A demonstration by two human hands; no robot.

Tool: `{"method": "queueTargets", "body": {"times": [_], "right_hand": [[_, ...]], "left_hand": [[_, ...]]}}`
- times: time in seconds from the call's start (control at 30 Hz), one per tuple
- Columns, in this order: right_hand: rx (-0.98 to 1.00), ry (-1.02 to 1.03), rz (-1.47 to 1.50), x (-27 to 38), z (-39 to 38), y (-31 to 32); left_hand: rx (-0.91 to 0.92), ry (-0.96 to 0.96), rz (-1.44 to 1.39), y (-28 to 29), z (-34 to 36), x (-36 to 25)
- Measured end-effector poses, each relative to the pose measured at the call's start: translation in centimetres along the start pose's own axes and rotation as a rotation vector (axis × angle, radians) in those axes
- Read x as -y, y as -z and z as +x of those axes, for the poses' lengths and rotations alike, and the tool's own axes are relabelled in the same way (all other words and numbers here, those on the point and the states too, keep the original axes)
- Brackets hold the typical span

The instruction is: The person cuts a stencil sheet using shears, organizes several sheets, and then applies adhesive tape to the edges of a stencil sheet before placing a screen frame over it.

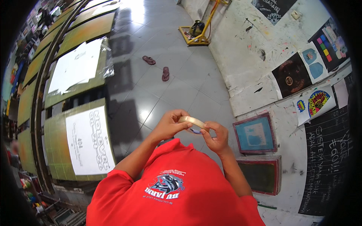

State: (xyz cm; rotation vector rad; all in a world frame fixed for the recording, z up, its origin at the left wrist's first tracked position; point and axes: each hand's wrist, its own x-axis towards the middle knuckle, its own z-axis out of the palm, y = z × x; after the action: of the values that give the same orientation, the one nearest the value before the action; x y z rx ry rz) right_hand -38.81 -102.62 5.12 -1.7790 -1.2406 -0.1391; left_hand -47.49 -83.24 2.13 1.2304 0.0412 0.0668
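Note:
A roll of clear, yellowish tape [193, 121] is held up in front of my chest, over the grey tiled floor. My left hand [171, 123] pinches the roll's left side, thumb beneath and fingers on top. At its right side my right hand [216, 136] grips the rim between thumb and forefinger, close to the tape's surface. Whether a tape end is lifted there is too small to tell. Part of the roll's inner core shows between the two hands.
To my left runs a long row of greenish printing boards [56, 147]; a printed white sheet [90, 141] lies on the nearest. Framed screens [255, 133] lean against the right wall. Dark red flip-flops [165, 74] lie on the floor ahead, and a yellow metal frame [196, 39] stands beyond.

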Motion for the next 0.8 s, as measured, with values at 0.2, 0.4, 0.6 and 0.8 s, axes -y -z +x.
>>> {"method": "queueTargets", "body": {"times": [0.2,0.4,0.6,0.8], "right_hand": [[-0.006,0.148,-0.019,-9.0,4.7,2.1],[0.16,0.227,0.107,-15.6,12.2,3.8],[0.262,0.388,0.139,-19.9,20.6,4.3],[0.306,0.515,0.153,-22.7,25.4,2.3]], "left_hand": [[-0.055,-0.081,0.367,0.1,8.9,-1.9],[-0.213,-0.061,0.464,0.7,15.5,-3.2],[-0.581,-0.14,0.587,-0.1,20.8,-2.8],[-1.032,-0.113,0.474,-1.8,24.1,-1.4]]}}
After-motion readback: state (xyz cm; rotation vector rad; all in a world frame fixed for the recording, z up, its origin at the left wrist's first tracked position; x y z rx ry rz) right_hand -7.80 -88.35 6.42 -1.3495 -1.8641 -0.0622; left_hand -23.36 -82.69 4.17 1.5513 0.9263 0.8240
